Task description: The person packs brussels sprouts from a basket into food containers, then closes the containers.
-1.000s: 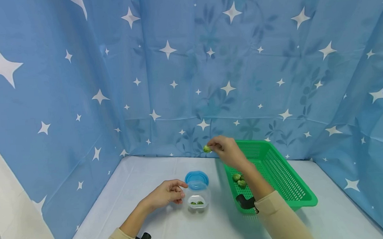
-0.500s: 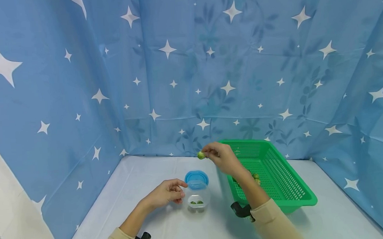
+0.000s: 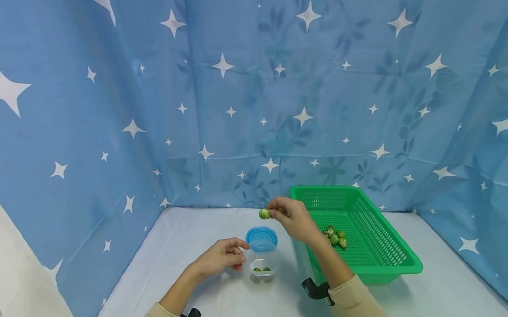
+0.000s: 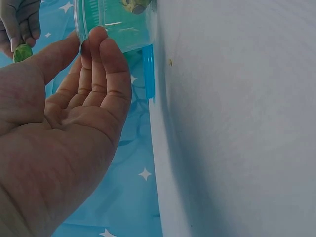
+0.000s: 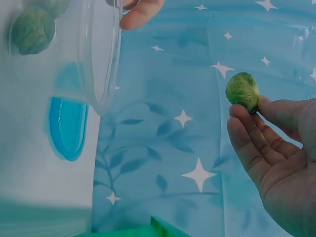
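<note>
My right hand (image 3: 295, 219) pinches a Brussels sprout (image 3: 264, 214) between thumb and fingertips, in the air behind a small clear plastic container (image 3: 270, 259). The right wrist view shows this green sprout (image 5: 242, 92) at the fingertips, stem end toward the thumb. Brussels sprouts (image 3: 266, 269) lie inside the container, two visible. My left hand (image 3: 220, 257) stays at the container's left side, index finger reaching to its rim and the other fingers loosely bent. In the left wrist view, the left hand's fingertips (image 4: 113, 52) are against or very near the clear wall; contact is hard to tell.
A blue lid (image 3: 262, 234) lies on the white table (image 3: 210, 304) just behind the container. To the right, a green plastic basket (image 3: 381, 238) holds several more Brussels sprouts (image 3: 334, 239). A blue star-patterned curtain (image 3: 251, 106) surrounds the table's back and sides.
My right hand has moved left and down from above the basket's edge, bringing the Brussels sprout closer to the container. My left hand has stayed in place.
</note>
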{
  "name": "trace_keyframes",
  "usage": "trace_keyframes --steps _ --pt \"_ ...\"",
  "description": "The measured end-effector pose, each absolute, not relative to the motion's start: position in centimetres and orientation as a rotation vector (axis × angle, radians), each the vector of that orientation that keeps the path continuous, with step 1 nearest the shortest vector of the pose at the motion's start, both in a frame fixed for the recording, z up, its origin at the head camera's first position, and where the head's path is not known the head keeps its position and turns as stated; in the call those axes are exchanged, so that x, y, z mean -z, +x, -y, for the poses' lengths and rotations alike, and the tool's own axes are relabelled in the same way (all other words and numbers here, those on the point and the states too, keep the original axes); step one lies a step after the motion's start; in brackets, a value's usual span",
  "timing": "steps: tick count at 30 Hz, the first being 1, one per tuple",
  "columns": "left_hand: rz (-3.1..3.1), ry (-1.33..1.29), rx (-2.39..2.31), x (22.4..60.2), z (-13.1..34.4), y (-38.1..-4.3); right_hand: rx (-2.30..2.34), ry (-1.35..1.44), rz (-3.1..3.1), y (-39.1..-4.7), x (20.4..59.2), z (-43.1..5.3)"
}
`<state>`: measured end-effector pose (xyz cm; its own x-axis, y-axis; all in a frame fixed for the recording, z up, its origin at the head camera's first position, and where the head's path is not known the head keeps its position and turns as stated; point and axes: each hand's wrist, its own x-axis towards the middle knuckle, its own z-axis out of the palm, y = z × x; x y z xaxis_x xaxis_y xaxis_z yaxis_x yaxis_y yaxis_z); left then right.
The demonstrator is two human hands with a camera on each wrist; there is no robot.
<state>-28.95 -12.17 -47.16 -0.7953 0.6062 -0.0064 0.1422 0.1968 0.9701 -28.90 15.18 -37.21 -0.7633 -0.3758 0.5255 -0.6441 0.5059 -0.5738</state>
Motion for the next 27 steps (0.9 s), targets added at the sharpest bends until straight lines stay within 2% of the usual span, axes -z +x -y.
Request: trace_keyframes --steps 27 --pt "-2.078 0.7 -1.641 47.0 12.1 -28.9 -1.181 0.843 2.453 -28.2 39.2 -15.0"
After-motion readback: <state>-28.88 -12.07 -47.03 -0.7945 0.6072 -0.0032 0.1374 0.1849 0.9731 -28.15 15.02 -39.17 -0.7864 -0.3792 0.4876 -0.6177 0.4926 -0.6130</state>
